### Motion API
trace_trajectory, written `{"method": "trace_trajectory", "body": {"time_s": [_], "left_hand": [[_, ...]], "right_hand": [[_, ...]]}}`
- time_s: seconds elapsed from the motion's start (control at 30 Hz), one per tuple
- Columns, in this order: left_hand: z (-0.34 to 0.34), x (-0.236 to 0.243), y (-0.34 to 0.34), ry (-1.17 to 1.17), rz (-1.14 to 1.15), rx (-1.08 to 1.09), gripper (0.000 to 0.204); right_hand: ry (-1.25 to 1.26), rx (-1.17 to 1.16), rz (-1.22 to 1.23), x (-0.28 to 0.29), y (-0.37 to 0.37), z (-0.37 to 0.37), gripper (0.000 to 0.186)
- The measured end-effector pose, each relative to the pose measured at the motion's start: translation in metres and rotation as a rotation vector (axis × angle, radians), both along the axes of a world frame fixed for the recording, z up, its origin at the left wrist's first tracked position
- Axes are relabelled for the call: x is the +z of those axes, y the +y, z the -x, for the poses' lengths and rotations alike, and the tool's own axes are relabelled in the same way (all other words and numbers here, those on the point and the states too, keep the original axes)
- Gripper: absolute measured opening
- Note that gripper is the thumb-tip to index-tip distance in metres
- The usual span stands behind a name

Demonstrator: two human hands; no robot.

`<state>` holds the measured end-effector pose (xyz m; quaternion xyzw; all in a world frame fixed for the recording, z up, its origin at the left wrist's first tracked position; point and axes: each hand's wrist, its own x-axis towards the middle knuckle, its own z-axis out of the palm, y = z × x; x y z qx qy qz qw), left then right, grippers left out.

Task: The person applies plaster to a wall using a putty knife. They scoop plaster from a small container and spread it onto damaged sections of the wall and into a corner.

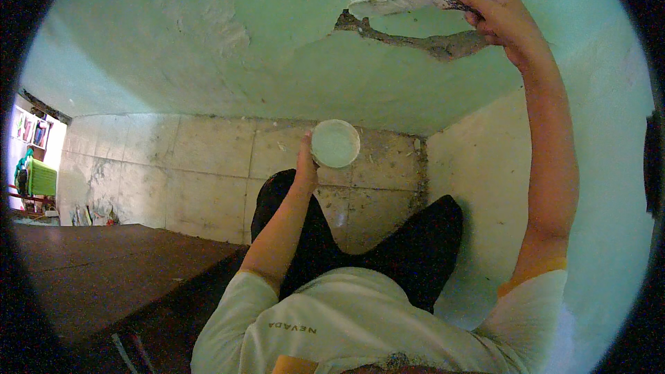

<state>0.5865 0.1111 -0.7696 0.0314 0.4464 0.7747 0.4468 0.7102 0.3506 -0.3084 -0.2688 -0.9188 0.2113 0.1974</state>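
My right hand (495, 17) is closed on the dark handle of a long, flat tool (398, 3), likely a scraper or brush, smeared whitish. The tool is at the pale green wall (208, 55), just above a jagged, cracked patch (443, 47) of exposed grey-brown material; whether it touches the wall is hard to tell. My left hand (306, 159) grips a round white container (336, 143) low over the tiled floor, with pale green content or interior visible from above. Its fingers are partly hidden behind the container.
A dark brown flat surface (125, 270) lies at lower left. A wall corner (478, 138) closes the right side. At far left are a shelf of books (31, 128), a green plastic chair or basket (40, 180) and small items on the floor. My dark-clad knees are below the container.
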Motion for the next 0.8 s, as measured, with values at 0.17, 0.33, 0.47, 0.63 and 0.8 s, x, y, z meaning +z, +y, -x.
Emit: {"method": "trace_trajectory", "body": {"time_s": [0.17,0.33,0.47,0.63,0.8], "left_hand": [[-0.005,0.01,-0.001,-0.001,0.028,0.027,0.069],[-0.003,-0.004,0.003,0.014,0.038,0.072,0.068],[-0.005,-0.001,0.001,0.017,0.077,0.065,0.067],[-0.012,0.024,0.0,-0.007,0.075,0.04,0.067],[-0.009,0.011,-0.002,0.011,0.067,0.056,0.071]], "right_hand": [[0.016,-0.089,0.34,0.008,-0.009,-0.022,0.021],[0.009,0.008,0.333,-0.008,-0.008,-0.018,0.02],[0.011,-0.019,0.509,-0.026,-0.003,0.004,0.022],[0.014,0.07,0.246,-0.02,0.025,0.012,0.024],[0.171,-0.033,0.418,0.002,0.01,-0.008,0.025]]}}
